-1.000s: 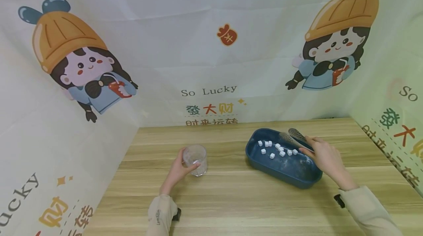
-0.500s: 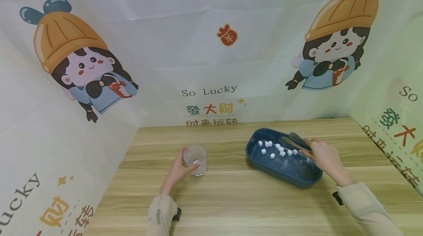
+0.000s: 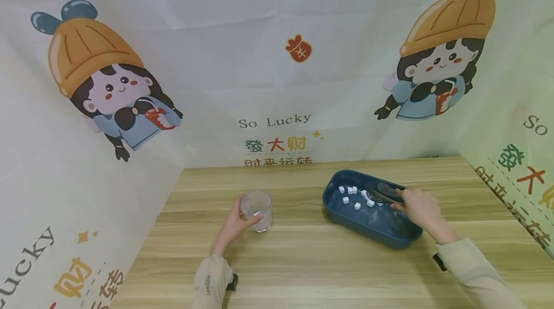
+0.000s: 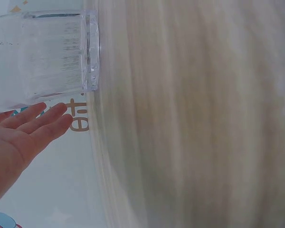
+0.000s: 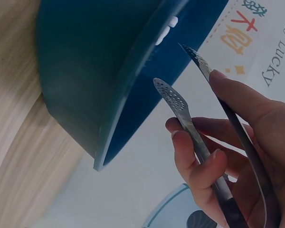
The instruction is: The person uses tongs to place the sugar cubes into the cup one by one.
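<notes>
My left hand [image 3: 235, 222] holds a clear drinking glass [image 3: 257, 210] upright on the table, thumb across its near side. In the left wrist view the fingers [image 4: 42, 118] lie along the glass [image 4: 52, 52]. My right hand [image 3: 420, 210] grips metal tongs [image 3: 381, 195] over a dark blue oblong basin [image 3: 368, 232]. The tongs' perforated ends [image 5: 173, 97] stand apart in the right wrist view, with the thumb on one arm and fingers on the other. Several small white cubes [image 3: 357, 206] lie in the basin's left half; the tongs partly hide some.
The wood-grain table [image 3: 294, 261] extends between the glass and the basin. Printed cloth [image 3: 277, 83] hangs behind the table and along both sides. Each sleeve has a dark wrist device [image 3: 439, 262] at its cuff.
The tongs have moved down and slightly left, their ends now among the cubes in the basin. The left hand and glass stay in place.
</notes>
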`<state>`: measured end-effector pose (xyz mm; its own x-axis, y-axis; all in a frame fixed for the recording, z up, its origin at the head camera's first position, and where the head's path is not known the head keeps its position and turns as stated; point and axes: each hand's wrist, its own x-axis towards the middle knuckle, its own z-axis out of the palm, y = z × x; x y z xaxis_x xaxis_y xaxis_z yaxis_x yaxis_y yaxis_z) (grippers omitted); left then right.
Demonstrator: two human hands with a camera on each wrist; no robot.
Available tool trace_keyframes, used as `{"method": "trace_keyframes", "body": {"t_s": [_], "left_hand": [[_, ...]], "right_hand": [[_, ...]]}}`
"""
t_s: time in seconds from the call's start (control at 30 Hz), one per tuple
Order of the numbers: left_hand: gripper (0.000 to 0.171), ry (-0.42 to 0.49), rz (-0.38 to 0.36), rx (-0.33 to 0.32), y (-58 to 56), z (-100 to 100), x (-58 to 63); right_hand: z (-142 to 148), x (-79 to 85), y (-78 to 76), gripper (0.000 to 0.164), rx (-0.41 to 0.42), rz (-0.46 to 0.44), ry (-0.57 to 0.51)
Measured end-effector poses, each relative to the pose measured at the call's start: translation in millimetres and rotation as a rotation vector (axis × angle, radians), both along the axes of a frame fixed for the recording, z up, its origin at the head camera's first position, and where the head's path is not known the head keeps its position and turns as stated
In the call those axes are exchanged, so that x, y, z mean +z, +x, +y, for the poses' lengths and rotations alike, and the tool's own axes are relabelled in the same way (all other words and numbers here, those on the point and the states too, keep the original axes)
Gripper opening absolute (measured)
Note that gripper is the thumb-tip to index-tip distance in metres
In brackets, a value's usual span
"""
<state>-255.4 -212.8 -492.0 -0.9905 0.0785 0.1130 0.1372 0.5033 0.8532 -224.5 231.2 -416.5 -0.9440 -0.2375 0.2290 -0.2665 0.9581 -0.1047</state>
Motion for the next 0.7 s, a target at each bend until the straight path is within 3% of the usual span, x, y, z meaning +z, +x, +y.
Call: {"method": "trace_keyframes", "body": {"t_s": [0.7], "left_hand": [[0.083, -0.025, 0.012, 0.003, 1.5, 0, -0.4]], "right_hand": [[-5, -12.7, -6.8, 0.038, -0.012, -0.040, 0.036]]}}
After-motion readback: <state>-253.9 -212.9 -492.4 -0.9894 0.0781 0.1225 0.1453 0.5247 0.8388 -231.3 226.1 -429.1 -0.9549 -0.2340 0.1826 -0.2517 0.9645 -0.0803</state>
